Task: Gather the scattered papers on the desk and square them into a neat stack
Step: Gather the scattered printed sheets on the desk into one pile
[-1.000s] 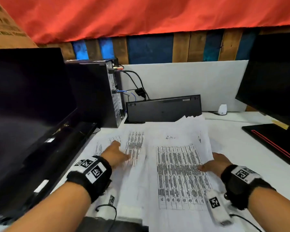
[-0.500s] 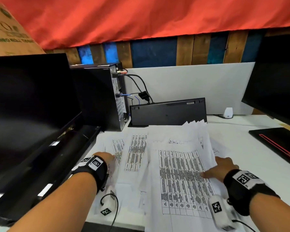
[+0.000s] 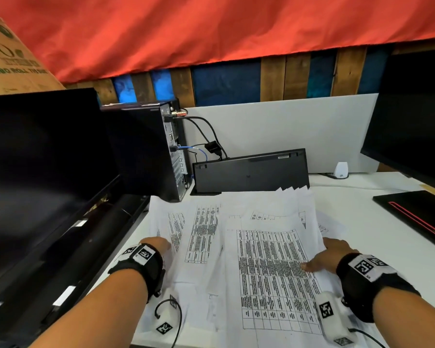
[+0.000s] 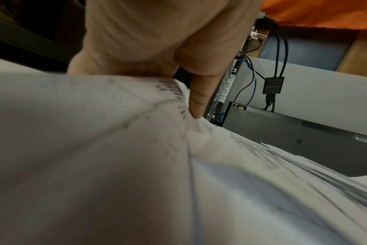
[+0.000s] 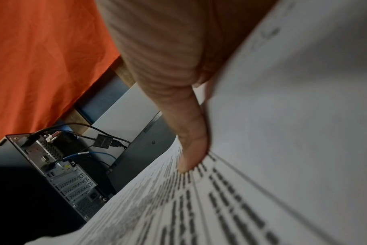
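Several white printed papers point(image 3: 261, 259) lie fanned and overlapping on the white desk point(image 3: 362, 222). My left hand point(image 3: 158, 243) is at the left edge of the spread. In the left wrist view its thumb point(image 4: 199, 92) presses onto a sheet point(image 4: 94, 149) that hides the fingers below. My right hand point(image 3: 332, 252) holds the right edge of the top table-printed sheet. In the right wrist view its thumb point(image 5: 189, 140) lies on the print while the sheet point(image 5: 262, 182) curls over the fingers.
A dark monitor point(image 3: 35, 172) and a black PC tower point(image 3: 146, 151) with cables stand at the left. A black keyboard point(image 3: 251, 172) leans against the white partition behind the papers. At the right are a second monitor point(image 3: 417, 121) and a black red-lined pad point(image 3: 417, 214).
My left hand has slid from the middle of the left sheets out to their left edge. My right hand has shifted a little right, to the edge of the top sheet.
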`<move>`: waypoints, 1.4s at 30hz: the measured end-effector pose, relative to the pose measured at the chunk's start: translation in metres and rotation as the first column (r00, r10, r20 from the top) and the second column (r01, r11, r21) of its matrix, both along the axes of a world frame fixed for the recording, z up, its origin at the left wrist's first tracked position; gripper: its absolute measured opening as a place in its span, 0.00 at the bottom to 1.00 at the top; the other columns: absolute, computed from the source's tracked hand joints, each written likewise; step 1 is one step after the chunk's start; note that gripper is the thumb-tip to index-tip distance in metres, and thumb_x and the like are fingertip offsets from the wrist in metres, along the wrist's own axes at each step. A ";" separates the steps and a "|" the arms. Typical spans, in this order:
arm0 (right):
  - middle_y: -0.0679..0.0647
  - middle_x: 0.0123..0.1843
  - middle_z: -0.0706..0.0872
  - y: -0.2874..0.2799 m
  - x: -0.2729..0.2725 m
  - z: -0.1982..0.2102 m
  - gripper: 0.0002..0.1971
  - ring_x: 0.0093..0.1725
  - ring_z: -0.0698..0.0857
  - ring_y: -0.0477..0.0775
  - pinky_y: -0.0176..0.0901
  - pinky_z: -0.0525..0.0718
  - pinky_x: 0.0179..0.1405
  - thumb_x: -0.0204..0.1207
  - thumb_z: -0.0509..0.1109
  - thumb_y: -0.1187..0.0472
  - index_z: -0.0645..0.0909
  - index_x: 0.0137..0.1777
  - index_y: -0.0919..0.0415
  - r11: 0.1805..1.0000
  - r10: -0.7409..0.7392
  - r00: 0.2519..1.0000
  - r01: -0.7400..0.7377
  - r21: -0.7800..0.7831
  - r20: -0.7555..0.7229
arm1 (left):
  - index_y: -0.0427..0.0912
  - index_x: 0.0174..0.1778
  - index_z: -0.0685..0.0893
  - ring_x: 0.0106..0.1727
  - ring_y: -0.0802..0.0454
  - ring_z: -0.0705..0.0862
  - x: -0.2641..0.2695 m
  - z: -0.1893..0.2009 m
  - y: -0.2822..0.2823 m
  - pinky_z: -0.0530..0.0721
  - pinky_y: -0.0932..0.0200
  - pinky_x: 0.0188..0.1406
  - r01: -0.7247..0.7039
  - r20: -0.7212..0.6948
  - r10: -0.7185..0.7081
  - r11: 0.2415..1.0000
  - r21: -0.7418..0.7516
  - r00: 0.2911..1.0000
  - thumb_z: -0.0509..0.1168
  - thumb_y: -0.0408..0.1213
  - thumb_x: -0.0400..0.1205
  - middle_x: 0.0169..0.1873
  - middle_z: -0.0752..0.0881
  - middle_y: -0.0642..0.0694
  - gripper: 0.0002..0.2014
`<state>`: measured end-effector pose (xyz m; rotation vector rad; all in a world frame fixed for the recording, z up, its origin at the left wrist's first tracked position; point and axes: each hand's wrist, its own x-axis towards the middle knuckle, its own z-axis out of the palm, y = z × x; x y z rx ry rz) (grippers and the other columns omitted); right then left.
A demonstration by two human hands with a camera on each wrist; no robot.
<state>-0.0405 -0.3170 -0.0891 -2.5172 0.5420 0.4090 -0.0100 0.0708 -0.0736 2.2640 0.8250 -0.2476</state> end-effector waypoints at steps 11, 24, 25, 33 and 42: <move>0.53 0.66 0.84 -0.005 0.001 0.007 0.39 0.67 0.80 0.56 0.46 0.76 0.70 0.56 0.85 0.46 0.78 0.68 0.55 0.994 0.089 0.996 -0.088 0.069 -0.023 | 0.36 0.56 0.81 0.50 0.40 0.84 -0.019 0.025 -0.033 0.79 0.55 0.45 0.104 0.426 -0.145 0.988 0.117 0.893 0.59 0.27 0.80 0.49 0.85 0.39 0.10; 0.53 0.72 0.80 0.000 -0.006 0.014 0.40 0.72 0.77 0.57 0.47 0.73 0.73 0.61 0.81 0.42 0.74 0.72 0.54 0.991 0.130 0.991 -0.130 0.002 -0.009 | 0.43 0.52 0.74 0.39 0.38 0.82 -0.059 0.153 0.012 0.83 0.47 0.37 -0.131 0.735 -0.304 0.874 0.469 0.606 0.57 0.29 0.80 0.38 0.81 0.41 0.07; 0.54 0.73 0.79 0.001 -0.007 0.015 0.41 0.73 0.76 0.57 0.47 0.73 0.74 0.62 0.80 0.41 0.73 0.73 0.54 0.990 0.141 0.990 -0.141 -0.007 -0.009 | 0.42 0.53 0.74 0.40 0.38 0.80 -0.061 0.161 0.015 0.82 0.46 0.38 -0.157 0.760 -0.274 0.884 0.440 0.589 0.57 0.28 0.80 0.39 0.80 0.41 0.08; 0.56 0.73 0.79 0.002 -0.010 0.017 0.42 0.74 0.75 0.59 0.49 0.72 0.74 0.62 0.80 0.41 0.72 0.74 0.56 0.992 0.126 0.992 -0.126 -0.019 -0.012 | 0.32 0.54 0.77 0.43 0.41 0.78 -0.049 0.172 0.035 0.74 0.52 0.39 -0.165 0.848 -0.064 0.971 0.175 0.526 0.56 0.25 0.79 0.45 0.81 0.32 0.10; 0.59 0.75 0.76 -0.009 -0.014 0.017 0.39 0.72 0.76 0.60 0.46 0.73 0.71 0.73 0.62 0.32 0.70 0.76 0.59 0.992 0.085 0.996 -0.082 0.092 -0.035 | 0.34 0.56 0.76 0.48 0.37 0.85 -0.039 0.054 -0.049 0.85 0.49 0.46 0.229 0.446 -0.231 0.972 0.058 0.865 0.62 0.25 0.77 0.49 0.85 0.33 0.12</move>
